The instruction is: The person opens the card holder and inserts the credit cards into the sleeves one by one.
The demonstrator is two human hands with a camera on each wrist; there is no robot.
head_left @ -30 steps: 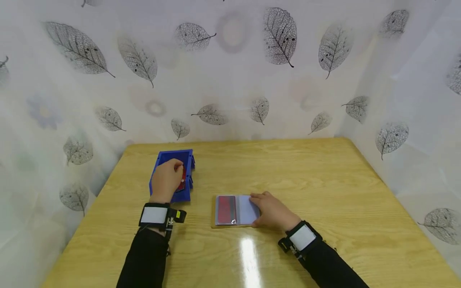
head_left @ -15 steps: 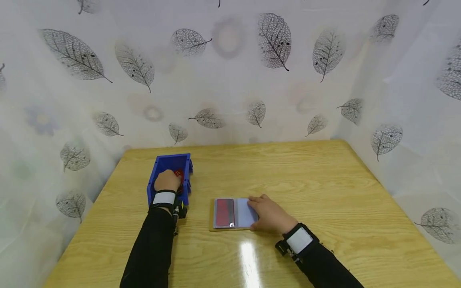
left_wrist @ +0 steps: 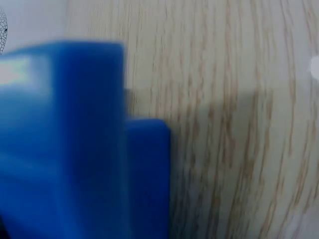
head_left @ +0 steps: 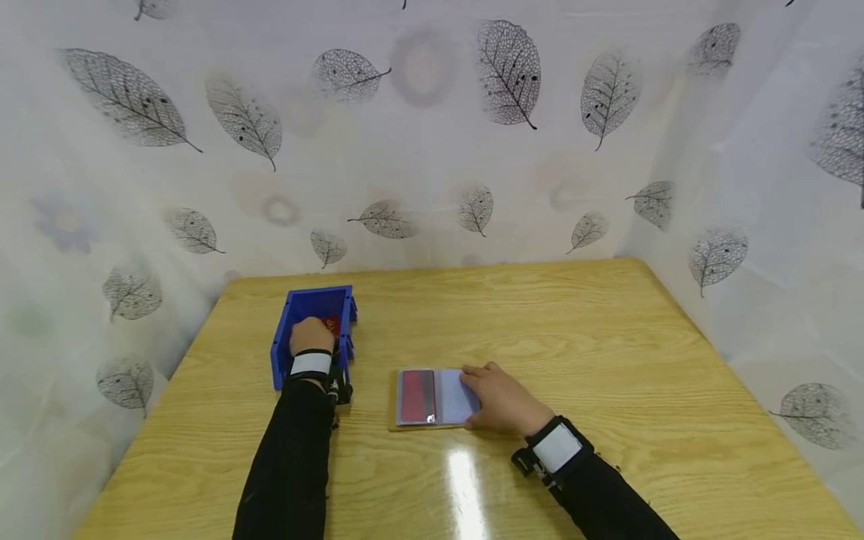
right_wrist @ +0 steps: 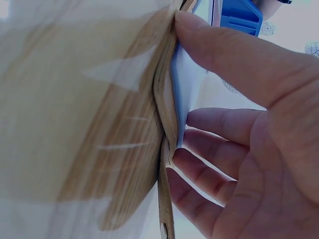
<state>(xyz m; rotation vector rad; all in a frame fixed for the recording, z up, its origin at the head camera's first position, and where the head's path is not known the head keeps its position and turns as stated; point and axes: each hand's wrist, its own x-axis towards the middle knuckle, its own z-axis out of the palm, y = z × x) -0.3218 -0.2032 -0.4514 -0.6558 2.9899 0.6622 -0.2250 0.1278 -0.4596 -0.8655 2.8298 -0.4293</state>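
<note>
My left hand (head_left: 312,336) reaches down inside the blue plastic bin (head_left: 319,291) on the left of the table; its fingers are hidden from the head view. A red card (head_left: 331,324) with lettering shows in the bin beside it. The left wrist view holds only the bin's blue wall (left_wrist: 89,149) and the table. At mid-table a tan card holder (head_left: 393,401) lies spread, a red card (head_left: 414,396) in its left clear pocket and a pale right page (head_left: 450,394). My right hand (head_left: 506,399) holds its right side, thumb (right_wrist: 219,45) at the near edge, fingers (right_wrist: 209,142) along the outer edge.
The wooden table (head_left: 594,360) stretches right and behind the card holder. A leaf-printed sheet (head_left: 418,135) hangs round the back and both sides. Bright glare (head_left: 466,487) lies on the near table surface.
My left hand has gone down from over the bin's red cards to deep inside it, at its nearer part. The right hand stays on the card holder. The head view has shifted slightly.
</note>
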